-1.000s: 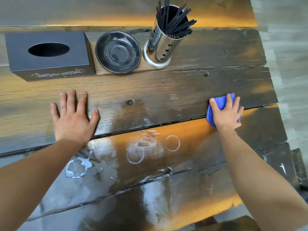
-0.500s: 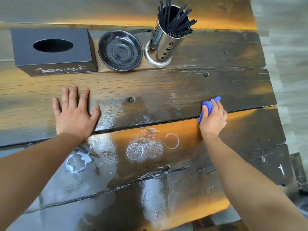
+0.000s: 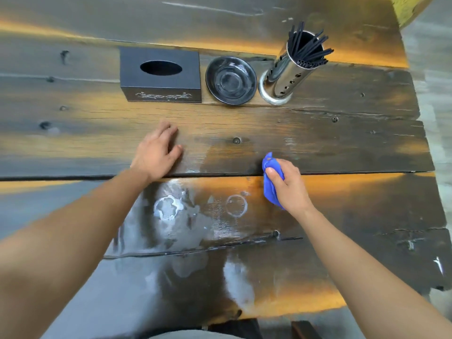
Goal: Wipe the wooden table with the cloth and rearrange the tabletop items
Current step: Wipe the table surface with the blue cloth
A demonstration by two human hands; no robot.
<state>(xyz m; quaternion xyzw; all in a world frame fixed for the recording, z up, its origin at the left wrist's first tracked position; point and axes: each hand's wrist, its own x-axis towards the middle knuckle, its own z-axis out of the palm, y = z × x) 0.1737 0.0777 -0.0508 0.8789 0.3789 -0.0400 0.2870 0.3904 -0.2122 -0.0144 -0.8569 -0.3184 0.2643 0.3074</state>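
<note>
Your right hand [image 3: 289,185] grips the cloth [image 3: 270,182]; your left hand [image 3: 156,152] rests open on the desk [image 3: 354,143]. Ring marks [image 3: 236,205] at six o'clock remain; rearranging looks undone.

One table, two hands, a handful of items.
One wooden table [image 3: 318,143]; one blue cloth [image 3: 271,182]; one black tissue box [image 3: 160,75], one black saucer [image 3: 231,80] and one metal holder [image 3: 286,74] of many black sticks [image 3: 308,51], upper centre; two white ring marks [image 3: 236,205].

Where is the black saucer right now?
In the head view, the black saucer sits at the table's far side, between the tissue box and the steel chopstick holder.
</note>
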